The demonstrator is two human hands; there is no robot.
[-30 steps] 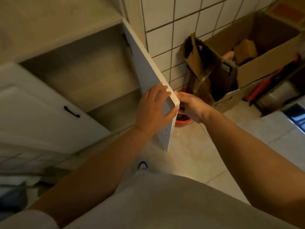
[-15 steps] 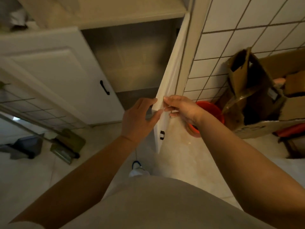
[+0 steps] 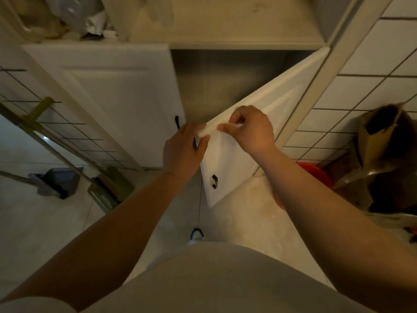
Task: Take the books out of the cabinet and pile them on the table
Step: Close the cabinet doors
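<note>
The white cabinet's right door stands partly open, with a black handle low on its front. My left hand holds the door's free edge, thumb on the front and fingers behind it. My right hand pinches the same edge just above. The cabinet's inside shows as a dim grey space, and I see no books in the part that is visible. The left door is closed.
A worktop runs above the cabinet, with bags and wrappers at its left end. A white tiled wall is on the right, with cardboard boxes and a red bowl below it. A grey dustpan and a green mop lie on the floor at left.
The door has swung toward the cabinet, narrowing the opening. Both hands stayed on its edge, and my view has turned left to face the cabinet front.
</note>
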